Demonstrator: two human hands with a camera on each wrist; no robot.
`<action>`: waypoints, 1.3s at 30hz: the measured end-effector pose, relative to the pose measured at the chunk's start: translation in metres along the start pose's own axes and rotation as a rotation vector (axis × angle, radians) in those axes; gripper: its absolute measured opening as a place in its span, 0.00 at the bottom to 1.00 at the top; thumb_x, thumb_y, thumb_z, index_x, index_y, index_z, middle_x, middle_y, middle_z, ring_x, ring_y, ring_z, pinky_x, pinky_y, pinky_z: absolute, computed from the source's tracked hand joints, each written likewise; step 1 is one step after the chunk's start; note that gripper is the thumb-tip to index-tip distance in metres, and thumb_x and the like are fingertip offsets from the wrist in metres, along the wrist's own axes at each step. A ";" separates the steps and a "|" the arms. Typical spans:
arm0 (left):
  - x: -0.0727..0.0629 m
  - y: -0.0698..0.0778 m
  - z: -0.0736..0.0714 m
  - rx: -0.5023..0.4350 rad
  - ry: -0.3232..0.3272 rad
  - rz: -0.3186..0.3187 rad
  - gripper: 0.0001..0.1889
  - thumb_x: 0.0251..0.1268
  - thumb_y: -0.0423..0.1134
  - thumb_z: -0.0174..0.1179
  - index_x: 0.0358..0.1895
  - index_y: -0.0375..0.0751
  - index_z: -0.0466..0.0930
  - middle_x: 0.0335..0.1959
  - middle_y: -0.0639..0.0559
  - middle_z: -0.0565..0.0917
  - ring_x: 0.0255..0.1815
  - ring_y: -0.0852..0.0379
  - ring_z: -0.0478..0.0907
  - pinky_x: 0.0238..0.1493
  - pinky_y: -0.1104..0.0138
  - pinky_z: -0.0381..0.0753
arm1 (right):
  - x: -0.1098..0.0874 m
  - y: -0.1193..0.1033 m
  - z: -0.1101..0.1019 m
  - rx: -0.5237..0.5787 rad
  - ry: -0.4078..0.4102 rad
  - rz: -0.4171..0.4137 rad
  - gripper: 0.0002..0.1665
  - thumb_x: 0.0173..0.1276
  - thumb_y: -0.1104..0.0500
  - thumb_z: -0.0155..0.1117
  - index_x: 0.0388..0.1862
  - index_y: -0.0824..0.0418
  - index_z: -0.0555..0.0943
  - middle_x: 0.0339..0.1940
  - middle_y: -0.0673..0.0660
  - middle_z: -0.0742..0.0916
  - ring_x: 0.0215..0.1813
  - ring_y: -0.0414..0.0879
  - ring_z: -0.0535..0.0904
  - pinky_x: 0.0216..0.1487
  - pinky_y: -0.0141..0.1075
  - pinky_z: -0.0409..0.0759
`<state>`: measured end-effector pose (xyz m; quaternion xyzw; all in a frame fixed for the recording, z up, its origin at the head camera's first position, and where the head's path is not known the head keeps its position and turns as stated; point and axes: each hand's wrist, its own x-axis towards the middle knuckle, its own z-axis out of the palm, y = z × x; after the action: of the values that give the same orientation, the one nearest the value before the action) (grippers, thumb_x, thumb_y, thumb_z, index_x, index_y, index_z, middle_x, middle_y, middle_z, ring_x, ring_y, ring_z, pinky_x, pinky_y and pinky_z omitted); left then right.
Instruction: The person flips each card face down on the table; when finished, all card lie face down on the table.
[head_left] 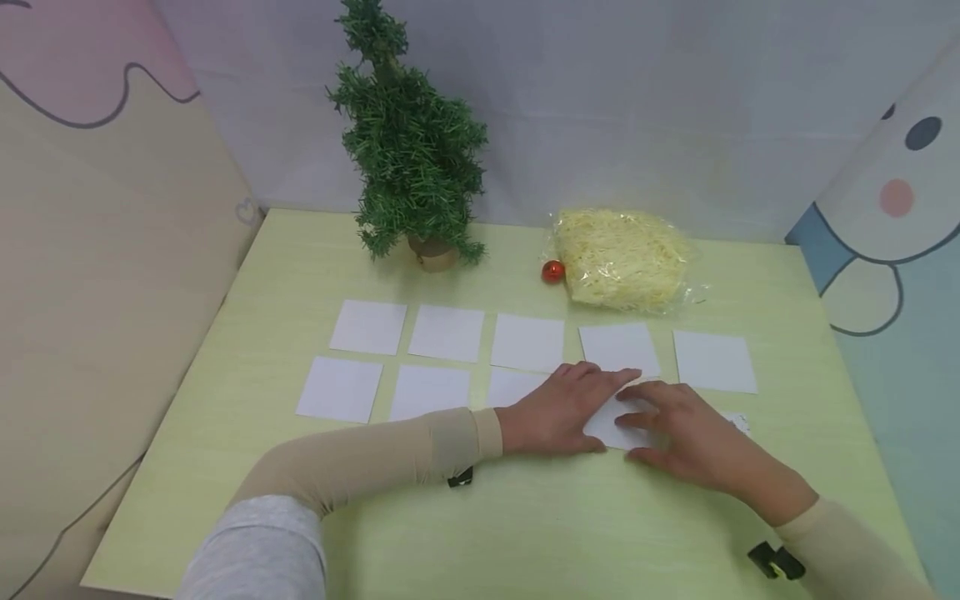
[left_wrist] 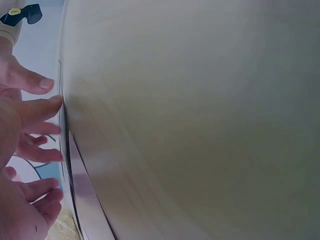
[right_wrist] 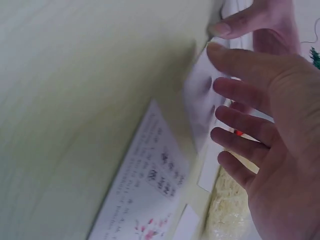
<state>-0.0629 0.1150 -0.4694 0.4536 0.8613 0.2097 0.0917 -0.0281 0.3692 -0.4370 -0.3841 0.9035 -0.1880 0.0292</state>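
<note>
Both hands are at a white square card (head_left: 611, 427) in the front row. My left hand (head_left: 558, 410) lies at the card's left side, its index finger stretched along the far edge and its thumb near the front edge. From the right, my right hand (head_left: 682, 435) reaches over the card with spread, slightly bent fingers; in the right wrist view its fingertips are at the card (right_wrist: 202, 95), gripping nothing. Beside it lies a card with printed text and red marks (right_wrist: 142, 185), mostly hidden behind the right hand in the head view.
Several blank white cards (head_left: 367, 327) lie in two rows across the table (head_left: 600, 525). Behind them stand a small green artificial tree (head_left: 420, 150), a shiny red ball (head_left: 552, 272) and a clear bag of pale yellow shreds (head_left: 626, 258). Fabric-like walls enclose the back and sides.
</note>
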 end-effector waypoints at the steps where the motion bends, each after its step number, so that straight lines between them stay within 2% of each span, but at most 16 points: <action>1: 0.000 0.000 0.000 0.018 0.004 0.016 0.59 0.67 0.56 0.79 0.91 0.51 0.47 0.78 0.58 0.74 0.77 0.54 0.69 0.80 0.58 0.68 | -0.001 0.000 0.002 -0.010 -0.010 -0.002 0.26 0.56 0.54 0.91 0.55 0.53 0.95 0.68 0.57 0.88 0.67 0.58 0.85 0.63 0.60 0.80; 6: -0.001 0.000 0.000 0.084 -0.023 0.053 0.45 0.75 0.55 0.72 0.87 0.46 0.60 0.74 0.55 0.79 0.77 0.55 0.71 0.80 0.60 0.69 | -0.004 0.001 0.004 -0.041 -0.032 0.004 0.22 0.59 0.57 0.88 0.53 0.55 0.95 0.69 0.58 0.87 0.67 0.60 0.85 0.66 0.60 0.83; 11: -0.002 0.001 -0.001 0.155 -0.080 0.056 0.42 0.80 0.56 0.66 0.88 0.46 0.59 0.71 0.54 0.81 0.75 0.55 0.74 0.81 0.60 0.68 | -0.006 0.000 0.004 -0.024 -0.049 0.042 0.20 0.61 0.58 0.86 0.54 0.55 0.95 0.69 0.58 0.87 0.67 0.59 0.85 0.67 0.60 0.82; 17: -0.003 0.003 -0.001 0.223 -0.076 0.072 0.40 0.82 0.58 0.63 0.87 0.47 0.61 0.73 0.55 0.80 0.75 0.55 0.74 0.81 0.59 0.67 | -0.006 0.000 -0.002 -0.032 -0.031 0.040 0.23 0.60 0.58 0.87 0.55 0.57 0.93 0.66 0.58 0.88 0.65 0.58 0.86 0.64 0.59 0.84; 20: -0.001 0.006 -0.001 0.236 -0.063 0.085 0.39 0.81 0.60 0.63 0.86 0.48 0.63 0.73 0.56 0.80 0.76 0.55 0.73 0.81 0.59 0.67 | -0.009 0.003 -0.014 -0.040 -0.070 0.120 0.29 0.57 0.55 0.89 0.58 0.59 0.91 0.63 0.57 0.88 0.63 0.58 0.86 0.63 0.61 0.84; 23: 0.003 0.011 -0.002 0.232 -0.058 0.090 0.40 0.80 0.62 0.63 0.86 0.49 0.64 0.74 0.56 0.79 0.77 0.55 0.72 0.80 0.58 0.68 | -0.017 0.007 -0.026 -0.063 -0.158 0.231 0.40 0.53 0.50 0.92 0.63 0.61 0.86 0.64 0.60 0.87 0.64 0.60 0.84 0.63 0.64 0.81; 26: 0.009 0.018 0.001 0.252 -0.070 0.089 0.42 0.78 0.66 0.63 0.86 0.50 0.63 0.74 0.57 0.78 0.77 0.56 0.71 0.80 0.59 0.67 | -0.029 0.012 -0.035 -0.107 -0.251 0.312 0.54 0.45 0.45 0.96 0.69 0.63 0.81 0.66 0.64 0.85 0.65 0.63 0.81 0.63 0.66 0.79; 29: 0.018 0.026 0.006 0.290 -0.087 0.096 0.45 0.76 0.71 0.61 0.86 0.51 0.62 0.74 0.57 0.77 0.77 0.56 0.70 0.79 0.60 0.67 | -0.042 0.018 -0.041 -0.150 -0.316 0.375 0.62 0.39 0.43 0.97 0.72 0.64 0.78 0.68 0.65 0.83 0.65 0.64 0.80 0.61 0.68 0.78; 33: 0.032 0.038 0.008 0.325 -0.096 0.099 0.47 0.74 0.74 0.59 0.86 0.51 0.62 0.73 0.57 0.77 0.75 0.57 0.70 0.77 0.61 0.68 | -0.056 0.026 -0.045 -0.196 -0.349 0.423 0.63 0.36 0.44 0.98 0.70 0.65 0.78 0.65 0.66 0.83 0.61 0.64 0.80 0.57 0.69 0.77; 39: 0.059 0.054 0.013 0.390 -0.104 0.095 0.50 0.72 0.78 0.57 0.86 0.53 0.61 0.67 0.58 0.77 0.68 0.58 0.70 0.70 0.64 0.70 | -0.065 0.038 -0.040 -0.224 -0.343 0.458 0.60 0.36 0.46 0.99 0.66 0.66 0.79 0.62 0.66 0.83 0.58 0.64 0.80 0.56 0.71 0.77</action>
<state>-0.0518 0.1936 -0.4554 0.5131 0.8573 0.0190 0.0366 -0.0157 0.4519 -0.4191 -0.1973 0.9635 -0.0082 0.1807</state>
